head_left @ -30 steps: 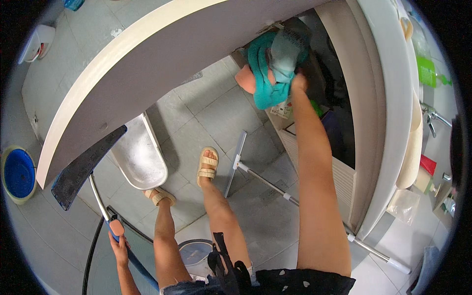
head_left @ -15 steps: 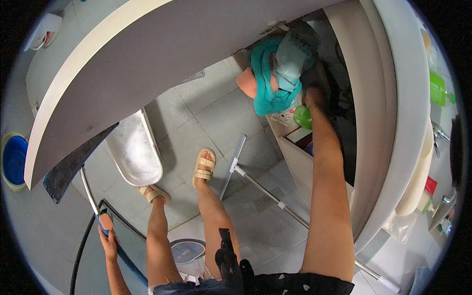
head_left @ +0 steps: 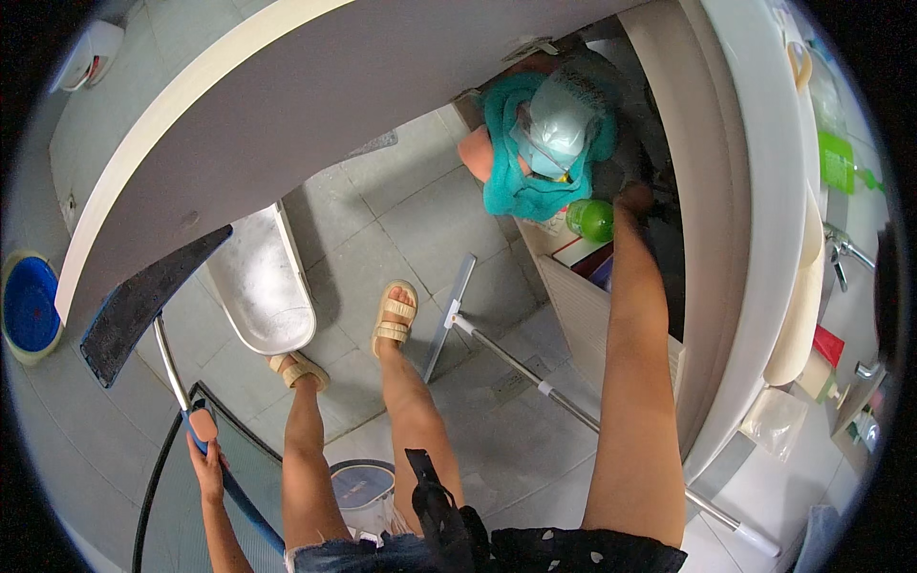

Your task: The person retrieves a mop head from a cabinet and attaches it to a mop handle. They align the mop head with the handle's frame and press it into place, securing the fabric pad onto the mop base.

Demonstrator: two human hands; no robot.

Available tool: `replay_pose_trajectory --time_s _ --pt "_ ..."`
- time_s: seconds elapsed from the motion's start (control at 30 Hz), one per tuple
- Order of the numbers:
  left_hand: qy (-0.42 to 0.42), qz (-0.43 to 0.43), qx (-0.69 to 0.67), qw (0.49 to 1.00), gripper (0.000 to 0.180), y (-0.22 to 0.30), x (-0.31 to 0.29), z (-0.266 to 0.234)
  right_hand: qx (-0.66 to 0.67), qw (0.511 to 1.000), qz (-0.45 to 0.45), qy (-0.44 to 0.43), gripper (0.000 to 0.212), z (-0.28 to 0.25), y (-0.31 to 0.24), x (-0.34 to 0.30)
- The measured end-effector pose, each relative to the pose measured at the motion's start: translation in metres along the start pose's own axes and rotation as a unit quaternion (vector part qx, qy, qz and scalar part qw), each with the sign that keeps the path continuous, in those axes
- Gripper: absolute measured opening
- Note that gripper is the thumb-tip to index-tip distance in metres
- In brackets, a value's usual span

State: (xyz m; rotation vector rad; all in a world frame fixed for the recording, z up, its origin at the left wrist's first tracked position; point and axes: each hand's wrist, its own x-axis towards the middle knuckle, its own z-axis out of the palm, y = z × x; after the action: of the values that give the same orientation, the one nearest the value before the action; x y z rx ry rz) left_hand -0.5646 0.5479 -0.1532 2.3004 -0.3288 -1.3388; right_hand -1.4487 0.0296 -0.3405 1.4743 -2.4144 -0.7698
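My left hand (head_left: 207, 468) is wrapped around the handle of a flat mop (head_left: 158, 301), whose dark pad is raised at the left. My right arm reaches into an open cabinet, where my right hand (head_left: 633, 199) is in shadow. Its fingers are hidden, so whether it holds anything does not show. Close beside it lies a green bottle (head_left: 591, 221). Past the bottle, a teal towel (head_left: 528, 196) is bunched around a clear plastic bag (head_left: 564, 110) and a pinkish-orange item (head_left: 475, 155).
The cabinet door (head_left: 258, 143) swings wide across the top. A long white tray (head_left: 263, 286) lies on the tiles beyond my sandaled feet. Right of my legs leans a squeegee (head_left: 454, 310). A blue basin (head_left: 31, 304) is far left; a white sink edge (head_left: 759, 239) curves at the right.
My right hand has shifted slightly right inside the cabinet. More of the green bottle, the plastic bag and the towel's right side now shows. My left hand keeps its hold on the mop.
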Motion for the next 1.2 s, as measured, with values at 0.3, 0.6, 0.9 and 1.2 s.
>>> replay_pose_trajectory --time_s 0.3,0.6,0.9,1.2 --pt "0.039 0.010 -0.003 0.999 0.051 0.001 -0.019 -0.019 0.194 0.953 0.230 0.035 0.021 -0.064 -0.027 -0.040" --pt "0.017 0.017 -0.033 0.999 0.042 0.015 -0.020 -0.006 0.741 0.557 0.287 0.241 0.029 -0.163 -0.064 -0.127" --pt "-0.031 0.084 -0.037 0.995 0.033 -0.003 -0.020 -0.029 0.863 0.418 0.282 0.031 0.042 -0.281 -0.061 -0.306" --pt "-0.048 0.079 0.013 0.996 0.038 -0.006 -0.018 -0.055 0.841 0.458 0.213 -0.194 0.058 -0.316 -0.115 -0.483"
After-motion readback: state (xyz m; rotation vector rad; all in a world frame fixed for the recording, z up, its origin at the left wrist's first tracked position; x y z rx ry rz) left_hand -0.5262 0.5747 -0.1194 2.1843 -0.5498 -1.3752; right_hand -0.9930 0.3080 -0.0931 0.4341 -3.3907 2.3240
